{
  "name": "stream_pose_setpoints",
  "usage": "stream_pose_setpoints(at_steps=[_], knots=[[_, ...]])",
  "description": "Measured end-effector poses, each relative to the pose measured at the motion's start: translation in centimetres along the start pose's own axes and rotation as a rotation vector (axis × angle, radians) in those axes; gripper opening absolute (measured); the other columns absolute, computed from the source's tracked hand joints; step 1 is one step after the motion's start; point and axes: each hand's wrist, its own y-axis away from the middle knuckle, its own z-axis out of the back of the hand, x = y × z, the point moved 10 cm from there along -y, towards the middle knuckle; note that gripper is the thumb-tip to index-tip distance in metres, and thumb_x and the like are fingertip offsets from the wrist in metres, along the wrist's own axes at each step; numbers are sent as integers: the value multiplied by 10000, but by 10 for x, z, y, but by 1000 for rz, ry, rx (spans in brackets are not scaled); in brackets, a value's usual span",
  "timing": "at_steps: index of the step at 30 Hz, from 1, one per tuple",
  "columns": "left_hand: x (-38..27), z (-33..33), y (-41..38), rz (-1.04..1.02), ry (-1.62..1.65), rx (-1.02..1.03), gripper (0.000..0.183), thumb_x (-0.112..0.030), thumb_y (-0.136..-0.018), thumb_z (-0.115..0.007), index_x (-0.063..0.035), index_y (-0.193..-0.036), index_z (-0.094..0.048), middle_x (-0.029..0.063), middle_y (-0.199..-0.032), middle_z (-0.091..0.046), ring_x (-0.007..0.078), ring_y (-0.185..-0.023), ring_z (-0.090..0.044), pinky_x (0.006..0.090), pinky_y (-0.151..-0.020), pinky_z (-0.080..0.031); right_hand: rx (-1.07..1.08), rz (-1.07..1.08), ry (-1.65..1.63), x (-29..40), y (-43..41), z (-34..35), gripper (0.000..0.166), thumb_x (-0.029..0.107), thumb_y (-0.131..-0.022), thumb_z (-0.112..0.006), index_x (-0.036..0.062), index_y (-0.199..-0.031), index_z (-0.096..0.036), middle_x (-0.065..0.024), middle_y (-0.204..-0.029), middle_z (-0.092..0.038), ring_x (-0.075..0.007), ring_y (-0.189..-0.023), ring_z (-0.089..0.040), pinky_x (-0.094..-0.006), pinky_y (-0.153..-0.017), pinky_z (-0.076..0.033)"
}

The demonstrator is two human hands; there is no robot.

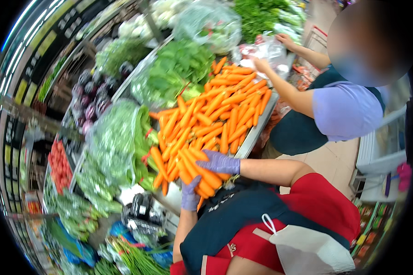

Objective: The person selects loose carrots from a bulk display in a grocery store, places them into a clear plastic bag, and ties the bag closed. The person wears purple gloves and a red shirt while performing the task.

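Observation:
Both my hands wear thin purple gloves and hold a bunch of carrots [198, 170] between them at the near edge of a large carrot heap [213, 113]. My left hand [191, 194] grips the bunch from its lower left side, fingers partly hidden. Over the upper right side of the bunch, my right hand [218, 162] lies with its fingers spread on the carrots. Leafy lettuce with red ties [143, 144], partly in clear plastic, stands left of the heap. Above it lies a bunch of leafy greens [179, 65].
A person in a lilac sleeve [347, 110] handles a clear plastic bag [268, 51] at the heap's far right. The display's metal edge [258, 132] runs along the right. Wrapped purple vegetables [91, 96], red produce [59, 166] and green onions [134, 256] lie leftward and below.

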Motion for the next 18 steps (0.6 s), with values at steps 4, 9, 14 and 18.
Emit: stream_pose_setpoints(at_steps=[4, 9, 14, 18], knots=[[-21, -28, -9, -100, -80, 66, 563, -106, -797, -696, -23, -1302, -460, 129, -1230, -565, 286, -1136, -560, 427, -1000, -457, -149, 217, -252, -4, -7, 10, 692, 571, -813, -627, 45, -1253, -531, -211, -1135, -610, -350, -1069, -593, -398, -896, -472], [20, -6, -52, 199, -1, 20, 522, -78, -807, -680, -13, -1284, -477, 138, -1183, -594, 283, -1073, -606, 408, -946, -510, -53, -94, -346, -63, -27, 2, 794, 617, -752, -677, -18, -1215, -565, -204, -1155, -608, -279, -1065, -587, -362, -923, -456], [27, -21, -16, 295, -32, 40, 550, -84, -811, -682, -25, -1309, -457, 156, -1228, -574, 306, -1116, -585, 433, -953, -506, 41, -192, -466, -81, 3, -20, 777, 575, -768, -691, -23, -1244, -551, -164, -1165, -615, -256, -1048, -596, -331, -916, -461], [43, -27, -4, 347, -29, 88, 571, -103, -807, -694, -17, -1316, -449, 159, -1242, -565, 310, -1134, -574, 436, -966, -494, 62, -131, -682, -99, 20, -36, 677, 455, -799, -723, 15, -1277, -535, -146, -1192, -613, -231, -1080, -597, -331, -947, -464]])
